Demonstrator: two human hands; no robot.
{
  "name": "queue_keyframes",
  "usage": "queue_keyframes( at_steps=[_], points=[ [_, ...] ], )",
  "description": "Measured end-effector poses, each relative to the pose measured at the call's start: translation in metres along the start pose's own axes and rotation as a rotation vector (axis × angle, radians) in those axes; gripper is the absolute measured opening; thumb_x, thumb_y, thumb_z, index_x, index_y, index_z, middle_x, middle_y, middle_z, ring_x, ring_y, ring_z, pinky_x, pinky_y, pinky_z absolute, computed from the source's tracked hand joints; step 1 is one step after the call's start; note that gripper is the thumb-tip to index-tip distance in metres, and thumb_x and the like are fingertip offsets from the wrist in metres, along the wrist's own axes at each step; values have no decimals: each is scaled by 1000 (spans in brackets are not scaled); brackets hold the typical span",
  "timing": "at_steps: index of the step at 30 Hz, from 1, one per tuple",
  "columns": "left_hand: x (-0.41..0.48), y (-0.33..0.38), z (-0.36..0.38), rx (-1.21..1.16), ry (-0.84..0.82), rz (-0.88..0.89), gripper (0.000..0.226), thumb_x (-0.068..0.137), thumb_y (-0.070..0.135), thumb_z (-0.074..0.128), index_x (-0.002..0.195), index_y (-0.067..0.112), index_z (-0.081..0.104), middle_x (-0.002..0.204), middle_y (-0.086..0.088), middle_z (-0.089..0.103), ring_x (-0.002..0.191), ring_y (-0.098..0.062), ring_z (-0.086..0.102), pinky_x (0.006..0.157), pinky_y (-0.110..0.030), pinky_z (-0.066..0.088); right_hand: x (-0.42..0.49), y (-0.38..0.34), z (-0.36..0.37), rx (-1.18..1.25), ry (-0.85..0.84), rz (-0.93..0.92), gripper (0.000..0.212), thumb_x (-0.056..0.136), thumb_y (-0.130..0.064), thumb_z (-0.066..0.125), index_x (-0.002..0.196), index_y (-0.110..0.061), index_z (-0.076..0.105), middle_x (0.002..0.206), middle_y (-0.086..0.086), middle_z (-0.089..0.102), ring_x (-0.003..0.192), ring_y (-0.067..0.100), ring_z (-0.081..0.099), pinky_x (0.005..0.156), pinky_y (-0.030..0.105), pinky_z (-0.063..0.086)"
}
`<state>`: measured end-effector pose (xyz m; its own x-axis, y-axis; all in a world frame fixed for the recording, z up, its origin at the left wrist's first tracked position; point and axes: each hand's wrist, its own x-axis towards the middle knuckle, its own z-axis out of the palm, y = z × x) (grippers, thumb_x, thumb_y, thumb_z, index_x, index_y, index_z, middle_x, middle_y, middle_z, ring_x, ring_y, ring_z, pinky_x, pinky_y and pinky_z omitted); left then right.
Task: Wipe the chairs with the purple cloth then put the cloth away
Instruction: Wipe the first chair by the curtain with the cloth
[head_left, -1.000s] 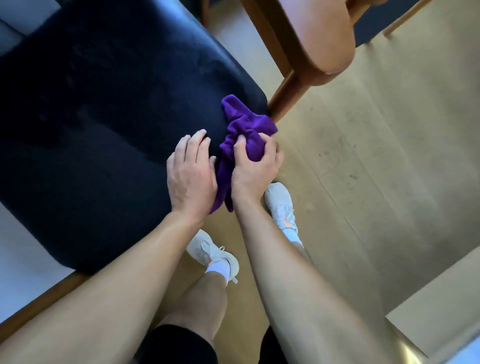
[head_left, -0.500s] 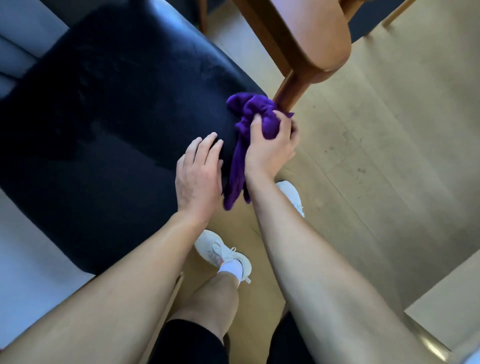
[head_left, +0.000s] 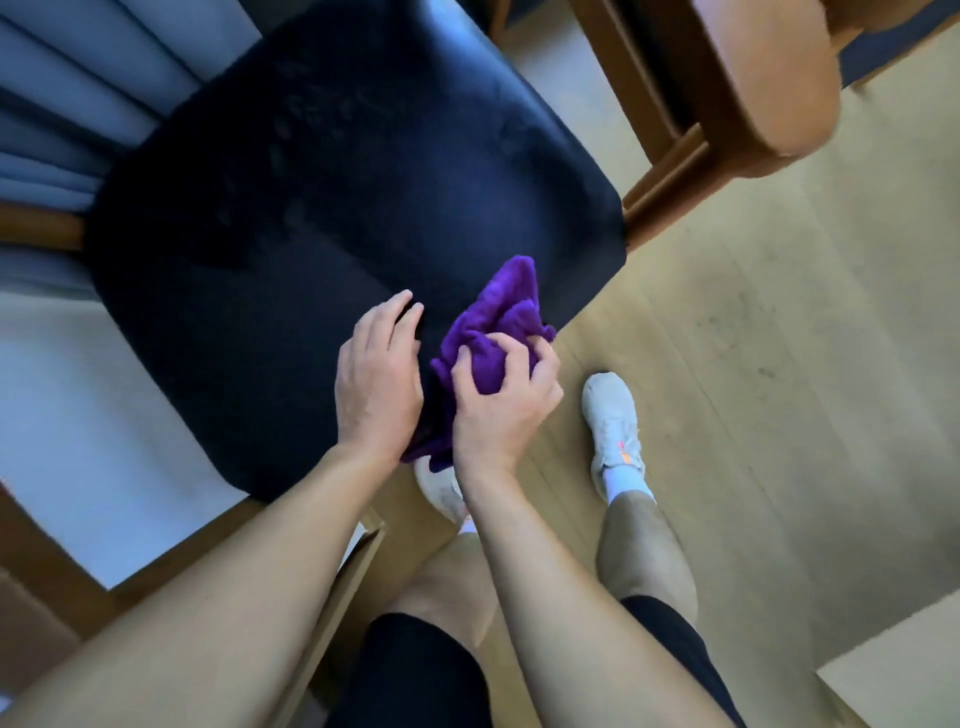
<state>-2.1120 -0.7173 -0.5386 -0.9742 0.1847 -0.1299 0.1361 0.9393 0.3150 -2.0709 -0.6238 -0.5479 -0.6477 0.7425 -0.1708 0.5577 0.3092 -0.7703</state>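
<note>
The purple cloth (head_left: 501, 317) lies bunched on the near right edge of the chair seat (head_left: 311, 208), a dark blue, almost black cushion. Its upper folds rest on the cushion, and a lower tail hangs past the seat edge between our two wrists. Our right hand (head_left: 498, 405) grips the cloth from above, the fingers curled and spread into its folds, with the thumb pressed into the fabric on the left side. Our left hand (head_left: 376, 384) rests palm down on the seat just beside the cloth, its fingers close together and nearly straight, holding nothing; its side touches the hanging part of the cloth.

The seat sits on a wooden frame (head_left: 41, 228) that shows at the left edge and again below our left forearm. A second chair (head_left: 769, 78) of light brown wood stands at the top right, one of its legs close to the far right corner of the dark seat. Beneath us lies a pale wooden floor (head_left: 779, 364). Our right shoe (head_left: 613, 421), white with an orange mark, stands on it to the right of the cloth, and our left shoe (head_left: 439, 491) shows partly under the right wrist. Black shorts (head_left: 415, 670) cover our thighs at the bottom. Grey curtain folds (head_left: 52, 104) hang at the top left
</note>
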Motion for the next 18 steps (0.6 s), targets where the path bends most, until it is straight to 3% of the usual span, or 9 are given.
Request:
queue_keyframes(
  at_steps=[5, 11, 18],
  points=[
    [-17, -23, -14, 26, -13, -244, 42, 98, 17, 58, 138, 7, 52, 149, -6, 44, 136, -27, 42, 100, -45, 47, 4, -16, 5, -302, -126, -278, 26, 79, -42, 68, 101, -29, 69, 132, -2, 55, 108, 34, 42, 85, 50, 45],
    [-24, -46, -16, 38, 49, -366, 44, 95, 20, 62, 137, 11, 54, 149, -5, 45, 135, -26, 44, 100, -44, 47, 36, -23, 24, -431, -328, -875, 22, 78, -39, 67, 95, -26, 72, 124, -1, 62, 110, 41, 46, 76, 50, 46],
    [-17, -44, -7, 20, 183, -562, 45, 95, 29, 60, 135, 10, 54, 149, -7, 45, 138, -27, 43, 107, -46, 41, 65, -36, 47, -368, -504, -1210, 18, 77, -33, 74, 90, -21, 75, 119, 4, 65, 107, 48, 50, 89, 53, 44]
  ],
)
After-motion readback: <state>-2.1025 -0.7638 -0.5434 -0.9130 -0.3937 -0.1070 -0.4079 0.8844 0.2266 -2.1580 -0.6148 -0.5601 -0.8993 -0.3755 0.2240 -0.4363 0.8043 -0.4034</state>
